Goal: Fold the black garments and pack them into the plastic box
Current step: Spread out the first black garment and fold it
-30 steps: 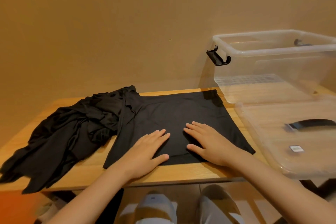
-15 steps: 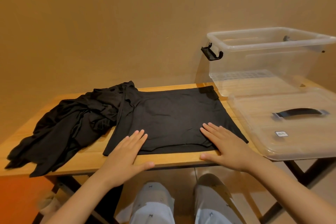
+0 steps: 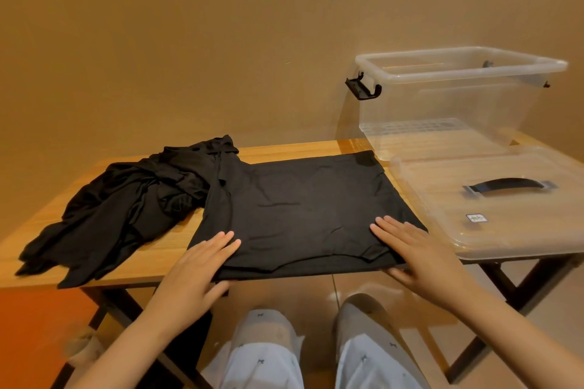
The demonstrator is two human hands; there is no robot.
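A black garment (image 3: 303,208) lies flat and folded into a rectangle on the wooden table (image 3: 151,259), its near edge at the table's front. My left hand (image 3: 199,271) rests flat on its near left corner, fingers straight, thumb under the front edge. On the near right corner my right hand (image 3: 417,256) lies flat, thumb at the edge. A crumpled heap of black garments (image 3: 126,205) sits to the left, touching the folded one. The clear plastic box (image 3: 448,98) stands open at the back right, with nothing inside.
The box's clear lid (image 3: 493,230) with a black handle lies on the table in front of the box, right of the folded garment. A tan wall runs close behind the table. My knees are below the table's front edge.
Both hands slid apart from the garment's middle to its near corners. The garment's near edge has come toward me to the table's front edge.
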